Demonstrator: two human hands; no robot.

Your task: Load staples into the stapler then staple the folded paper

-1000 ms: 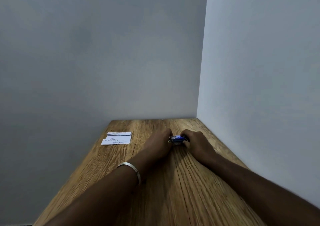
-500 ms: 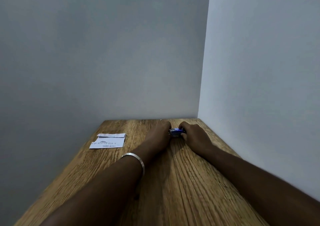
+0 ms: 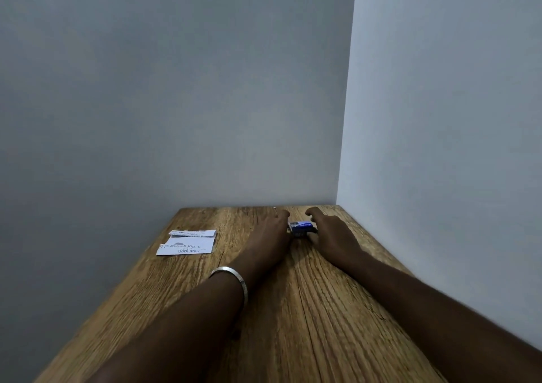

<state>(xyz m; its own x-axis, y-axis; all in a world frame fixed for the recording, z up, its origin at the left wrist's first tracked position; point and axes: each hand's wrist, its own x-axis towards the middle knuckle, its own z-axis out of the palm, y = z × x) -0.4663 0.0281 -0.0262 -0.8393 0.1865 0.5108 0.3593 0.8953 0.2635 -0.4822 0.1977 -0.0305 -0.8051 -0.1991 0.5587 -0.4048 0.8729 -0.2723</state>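
Note:
A small blue-and-white item (image 3: 302, 226), either a stapler or a staple box, sits on the wooden table (image 3: 308, 309) near the back right corner. My left hand (image 3: 271, 231) holds its left side and my right hand (image 3: 330, 233) holds its right side. Both index fingers arch beyond it, and the right thumb lies at its near side. Much of the item is hidden between my hands. The folded white paper (image 3: 187, 243) with printed text lies flat to the left, apart from both hands.
Grey walls close the table at the back and along the right side. The left table edge runs just past the paper. A silver bangle (image 3: 233, 278) sits on my left wrist. A tiny pale speck (image 3: 274, 207) lies by the back wall.
Both hands have slid with the blue item toward the back wall. Their index fingers have spread apart, so more of the item shows. The paper has not moved.

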